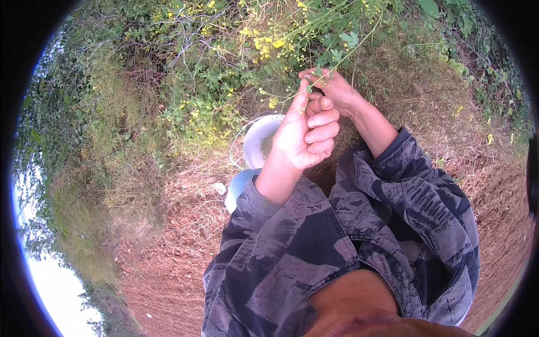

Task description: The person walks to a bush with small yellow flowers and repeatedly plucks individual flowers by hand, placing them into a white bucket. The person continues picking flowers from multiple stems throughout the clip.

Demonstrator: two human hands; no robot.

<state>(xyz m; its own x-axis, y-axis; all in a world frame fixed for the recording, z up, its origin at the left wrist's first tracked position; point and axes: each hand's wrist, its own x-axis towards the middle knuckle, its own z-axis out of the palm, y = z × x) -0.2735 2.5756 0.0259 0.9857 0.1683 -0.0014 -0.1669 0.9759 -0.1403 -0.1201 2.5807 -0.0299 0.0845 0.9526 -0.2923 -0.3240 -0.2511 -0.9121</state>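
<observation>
Thin green stems with small buds (337, 65) and yellow flowers (269, 44) reach down from the top of the view. My left hand (305, 126) is raised in front of my chest, its fingers curled and its thumb pointing up against a budded stem. Just behind it and to the right, my right hand (332, 88) bends around the same stem, fingertips close to my left thumb. Whether either hand pinches the stem is hard to tell. Partly hidden by my left hand, a white bucket (254, 139) with a wire handle holds some green plant bits.
Dense bushes with yellow flowers (202, 113) stand ahead and to the left. Dry straw (193, 189) and reddish-brown soil (168, 278) lie at the left. Leafy vines (501, 71) climb at the right. A small white scrap (220, 188) lies near the bucket.
</observation>
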